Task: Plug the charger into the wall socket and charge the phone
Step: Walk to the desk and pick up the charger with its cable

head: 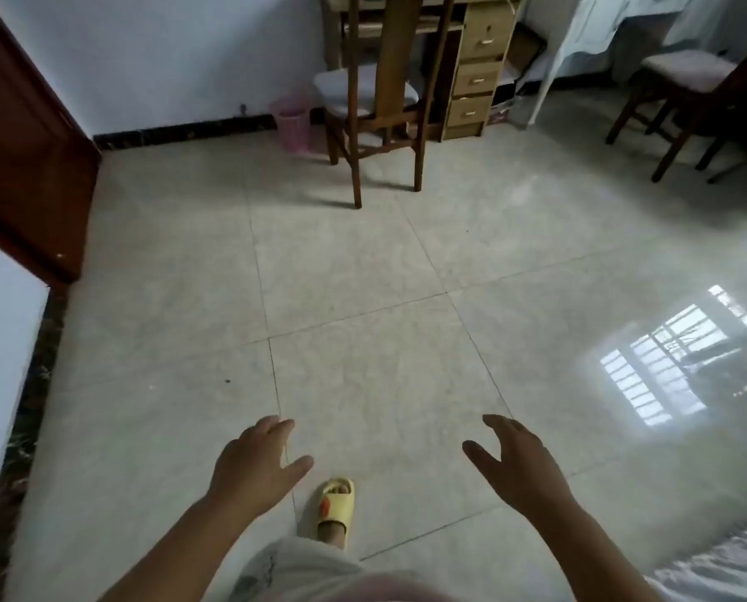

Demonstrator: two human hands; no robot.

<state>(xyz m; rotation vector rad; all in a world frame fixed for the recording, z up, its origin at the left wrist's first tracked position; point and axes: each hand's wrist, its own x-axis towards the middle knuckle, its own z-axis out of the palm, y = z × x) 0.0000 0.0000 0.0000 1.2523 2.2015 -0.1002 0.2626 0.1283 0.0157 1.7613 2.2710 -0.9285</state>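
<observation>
My left hand [256, 464] and my right hand [517, 462] are both held out low in front of me over the tiled floor, fingers apart and holding nothing. No charger and no phone show in the head view. A small dark fitting [243, 108] sits low on the far white wall, just above the skirting; whether it is a socket I cannot tell.
A wooden chair [380, 110] stands before a desk with drawers [476, 67] at the far wall, a pink bin [292, 123] to its left. A stool [680, 97] is at the right, a red-brown door [24, 158] at the left. My foot wears a yellow slipper [337, 501].
</observation>
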